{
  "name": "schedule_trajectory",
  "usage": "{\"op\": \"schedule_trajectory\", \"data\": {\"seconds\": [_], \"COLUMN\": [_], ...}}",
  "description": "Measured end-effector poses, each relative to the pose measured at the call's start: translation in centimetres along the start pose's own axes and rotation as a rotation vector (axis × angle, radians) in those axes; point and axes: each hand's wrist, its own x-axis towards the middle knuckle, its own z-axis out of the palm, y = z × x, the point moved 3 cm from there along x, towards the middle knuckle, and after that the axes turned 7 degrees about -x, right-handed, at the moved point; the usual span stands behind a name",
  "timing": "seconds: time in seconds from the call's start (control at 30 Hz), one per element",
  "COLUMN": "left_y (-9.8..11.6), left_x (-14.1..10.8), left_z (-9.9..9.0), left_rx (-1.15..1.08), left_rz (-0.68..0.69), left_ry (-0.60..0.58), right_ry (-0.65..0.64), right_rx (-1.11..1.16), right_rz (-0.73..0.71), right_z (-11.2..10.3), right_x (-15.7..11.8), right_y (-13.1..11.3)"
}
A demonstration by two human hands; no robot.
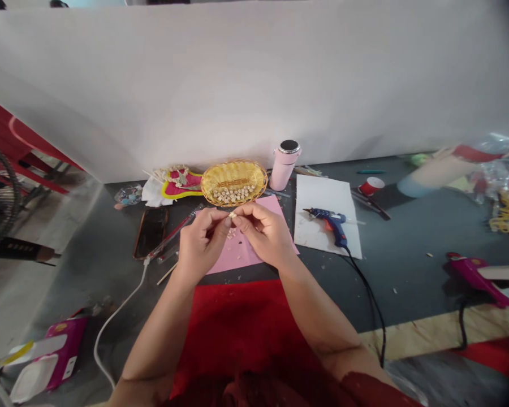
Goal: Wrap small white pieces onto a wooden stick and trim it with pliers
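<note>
My left hand (204,238) and my right hand (263,232) meet above a pink sheet of paper (254,255). Between their thumbs and forefingers they pinch one small cream-coloured piece (232,215), too small to name its kind. Several small pale bits lie on the paper just below my fingertips. Beyond my hands stands a yellow wicker basket (233,169) with many little pale pieces in its front part. The remaining fingers of both hands are curled in.
A pink tumbler (283,164) stands behind. Right, a blue glue gun (331,223) rests on a white board (322,192), its black cord hanging forward. A red tape roll (371,185) is farther right. Left lie a phone (151,233) and a white cable (125,308).
</note>
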Motion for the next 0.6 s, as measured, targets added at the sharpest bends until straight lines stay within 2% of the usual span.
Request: {"op": "schedule_trajectory", "data": {"seconds": [0.23,0.6], "left_y": [-0.17,-0.40], "left_x": [-0.01,-0.13], "left_z": [0.13,0.41], "left_rx": [0.017,0.013], "left_rz": [0.026,-0.031], "left_ry": [0.007,0.037], "right_ry": [-0.005,-0.001], "right_rx": [0.046,0.042], "right_rz": [0.013,0.025], "right_z": [0.07,-0.15], "right_x": [0.01,0.11], "right_y": [0.24,0.36]}}
